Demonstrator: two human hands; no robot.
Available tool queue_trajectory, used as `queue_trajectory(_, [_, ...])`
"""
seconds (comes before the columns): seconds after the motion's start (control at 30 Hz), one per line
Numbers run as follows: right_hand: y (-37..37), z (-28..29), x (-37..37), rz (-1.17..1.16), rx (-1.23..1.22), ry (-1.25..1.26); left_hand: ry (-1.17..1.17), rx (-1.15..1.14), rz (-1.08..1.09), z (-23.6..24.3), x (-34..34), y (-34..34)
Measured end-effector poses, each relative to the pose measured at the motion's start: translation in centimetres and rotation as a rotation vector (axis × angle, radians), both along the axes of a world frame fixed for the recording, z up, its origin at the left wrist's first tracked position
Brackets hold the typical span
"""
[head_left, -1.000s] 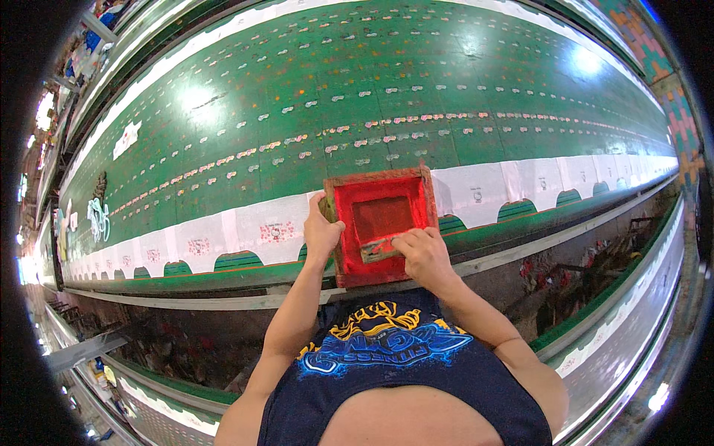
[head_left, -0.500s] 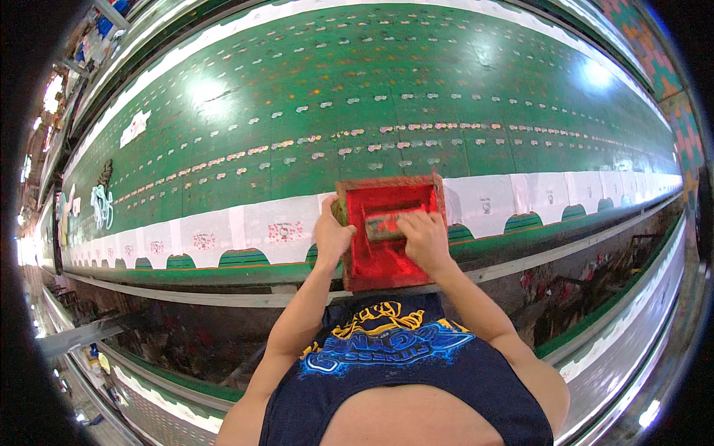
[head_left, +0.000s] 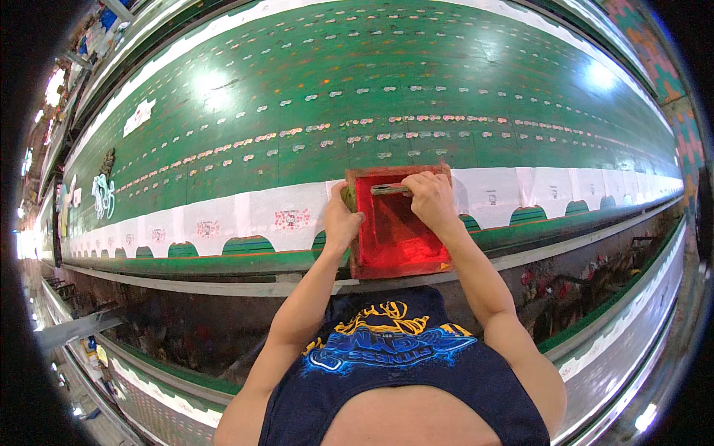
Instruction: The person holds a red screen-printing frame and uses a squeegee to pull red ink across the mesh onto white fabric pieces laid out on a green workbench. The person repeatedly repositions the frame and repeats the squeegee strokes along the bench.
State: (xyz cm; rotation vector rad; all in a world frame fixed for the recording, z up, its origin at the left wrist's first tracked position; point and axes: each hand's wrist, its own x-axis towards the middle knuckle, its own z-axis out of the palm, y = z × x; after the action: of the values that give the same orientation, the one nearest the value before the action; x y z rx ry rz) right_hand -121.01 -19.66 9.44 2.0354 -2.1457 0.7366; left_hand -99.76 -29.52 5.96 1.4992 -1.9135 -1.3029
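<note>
A wooden screen printing frame [head_left: 399, 272] with red ink over its mesh lies on the white fabric pieces [head_left: 256, 199] along the table's near edge. My left hand [head_left: 343, 218] is closed round the left side of the frame, thumb on top. In my right hand [head_left: 433, 201] is a squeegee [head_left: 390, 189], gripped at its right end and held across the far end of the screen. Its blade edge is hidden from above. Left of the frame the pieces carry pink and dark prints [head_left: 292, 218]; those to the right show only small dark prints [head_left: 492, 198].
The long green table [head_left: 297, 74] bears rows of small pale marks. Crumpled white strands [head_left: 103, 197] and a white scrap [head_left: 138, 117] lie at its left. A pale rail [head_left: 201, 298] runs along its near side. Behind me stands another table with white pieces [head_left: 163, 398].
My right hand has moved the squeegee from the middle of the screen to its far end, baring more of the red mesh. My left hand keeps its hold on the frame.
</note>
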Motion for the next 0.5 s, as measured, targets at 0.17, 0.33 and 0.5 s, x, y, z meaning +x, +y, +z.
queue_trajectory(0.17, [6.0,-0.7,2.3,0.043,0.039,0.048,0.021,-0.117,-0.004,-2.9,0.3,-0.2])
queue_trajectory(0.33, [11.3,0.6,4.7,0.052,0.165,0.012,0.052,-0.058,0.021,-2.4,0.2,0.2])
queue_trajectory(0.5, [11.0,0.6,4.1,0.058,0.145,-0.014,-0.095,-0.013,0.033,-1.1,-0.2,0.4])
